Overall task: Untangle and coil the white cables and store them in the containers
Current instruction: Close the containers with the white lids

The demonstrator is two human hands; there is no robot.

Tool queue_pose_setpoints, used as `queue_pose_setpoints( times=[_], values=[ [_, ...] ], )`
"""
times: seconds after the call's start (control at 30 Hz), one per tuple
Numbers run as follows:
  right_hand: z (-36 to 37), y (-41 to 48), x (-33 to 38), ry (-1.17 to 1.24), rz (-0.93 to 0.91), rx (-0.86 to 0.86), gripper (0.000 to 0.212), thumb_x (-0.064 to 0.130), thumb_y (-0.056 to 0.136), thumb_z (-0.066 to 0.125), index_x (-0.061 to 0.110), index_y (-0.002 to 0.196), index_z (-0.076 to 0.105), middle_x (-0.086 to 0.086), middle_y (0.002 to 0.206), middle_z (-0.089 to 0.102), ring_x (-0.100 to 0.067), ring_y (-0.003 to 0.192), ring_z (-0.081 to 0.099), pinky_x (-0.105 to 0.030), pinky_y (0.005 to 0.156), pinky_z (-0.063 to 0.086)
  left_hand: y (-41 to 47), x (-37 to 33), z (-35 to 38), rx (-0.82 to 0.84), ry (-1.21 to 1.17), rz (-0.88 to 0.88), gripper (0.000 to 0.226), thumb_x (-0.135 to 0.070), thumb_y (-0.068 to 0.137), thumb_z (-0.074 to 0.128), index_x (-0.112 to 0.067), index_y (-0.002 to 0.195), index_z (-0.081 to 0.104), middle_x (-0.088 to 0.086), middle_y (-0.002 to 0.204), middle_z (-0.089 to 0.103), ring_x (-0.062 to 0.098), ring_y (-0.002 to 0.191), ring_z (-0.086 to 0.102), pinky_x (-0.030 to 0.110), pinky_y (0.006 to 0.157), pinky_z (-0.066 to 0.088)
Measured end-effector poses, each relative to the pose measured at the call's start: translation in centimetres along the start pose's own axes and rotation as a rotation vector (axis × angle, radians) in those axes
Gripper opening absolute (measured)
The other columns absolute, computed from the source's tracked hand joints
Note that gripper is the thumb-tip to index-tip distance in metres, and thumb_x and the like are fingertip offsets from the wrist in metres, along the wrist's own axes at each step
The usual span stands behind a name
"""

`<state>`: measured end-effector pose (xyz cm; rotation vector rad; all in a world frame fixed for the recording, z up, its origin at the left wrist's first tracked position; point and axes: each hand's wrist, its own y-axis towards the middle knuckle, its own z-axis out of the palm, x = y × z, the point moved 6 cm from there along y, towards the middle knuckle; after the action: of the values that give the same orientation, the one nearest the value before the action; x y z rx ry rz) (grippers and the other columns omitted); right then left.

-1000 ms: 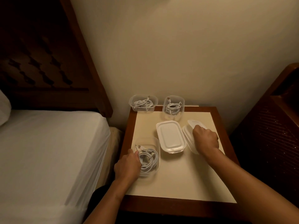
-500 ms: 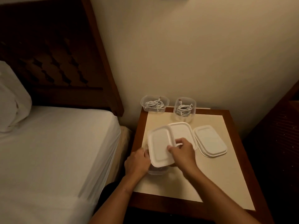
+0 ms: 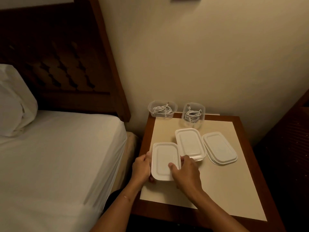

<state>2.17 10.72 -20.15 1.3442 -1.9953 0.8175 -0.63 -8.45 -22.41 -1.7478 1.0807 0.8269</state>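
A white lid [image 3: 164, 159] lies flat on the near-left container, hiding the cable inside. My left hand [image 3: 142, 168] grips that container's left side, and my right hand [image 3: 185, 173] holds the lid's right edge with the thumb on top. A second lidded container [image 3: 189, 143] stands just behind it. At the back edge of the nightstand [image 3: 230, 190], two open clear containers each hold a coiled white cable: the left one [image 3: 162, 109] and the right one [image 3: 193, 114].
A stack of spare white lids [image 3: 219, 148] lies right of the closed containers. A bed with a white sheet [image 3: 58, 156] runs along the left, with a dark wooden headboard [image 3: 66, 56] behind it. Dark furniture [image 3: 287, 139] stands to the right.
My right hand took a lid from the stack on the right and carried it left onto the near-left container holding a cable. My left hand stayed on that container.
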Motion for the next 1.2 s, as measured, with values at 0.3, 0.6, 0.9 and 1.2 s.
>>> queue_pose_setpoints(
  times=[0.3,0.6,0.9,1.2],
  values=[
    [-0.2,0.4,2.0,-0.342,-0.167,0.038,0.049,0.056,0.094,0.056,0.017,0.124,0.055,-0.001,0.12,0.059,-0.019,0.102,0.063,-0.024,0.077,0.051,-0.2,-1.0,0.1,-0.016,0.319,0.135,0.029,-0.049,0.108,0.037,-0.029,0.113,0.056,-0.009,0.095,0.064,0.01,0.082,0.067,0.015,0.052,0.052],
    [0.5,0.8,1.9,-0.474,-0.268,0.059,0.052,0.058,0.098,0.046,0.015,0.127,0.05,-0.003,0.121,0.06,-0.02,0.102,0.065,-0.024,0.076,0.051,0.8,-0.6,0.6,-0.045,0.328,0.163,0.03,-0.047,0.108,0.037,-0.028,0.106,0.06,-0.009,0.094,0.066,0.008,0.081,0.067,0.016,0.058,0.056],
    [0.5,0.4,1.9,-0.725,-0.493,-0.064,0.07,0.06,0.093,0.048,0.01,0.142,0.047,-0.012,0.135,0.054,-0.031,0.118,0.053,-0.04,0.091,0.049,-0.3,-3.1,1.0,-0.258,1.036,0.392,0.052,-0.045,0.104,0.046,-0.018,0.148,0.036,0.012,0.141,0.049,0.026,0.119,0.056,0.037,0.093,0.054],
    [2.3,2.1,0.9,-0.813,-0.744,0.169,0.076,0.052,0.1,0.017,0.005,0.159,0.009,-0.014,0.167,0.0,-0.024,0.155,-0.011,-0.053,0.123,-0.009,-1.2,-1.6,3.8,0.089,0.962,0.519,0.078,-0.055,0.086,-0.014,-0.014,0.148,-0.036,0.006,0.161,-0.04,0.022,0.15,-0.033,0.037,0.126,-0.01]
  ],
)
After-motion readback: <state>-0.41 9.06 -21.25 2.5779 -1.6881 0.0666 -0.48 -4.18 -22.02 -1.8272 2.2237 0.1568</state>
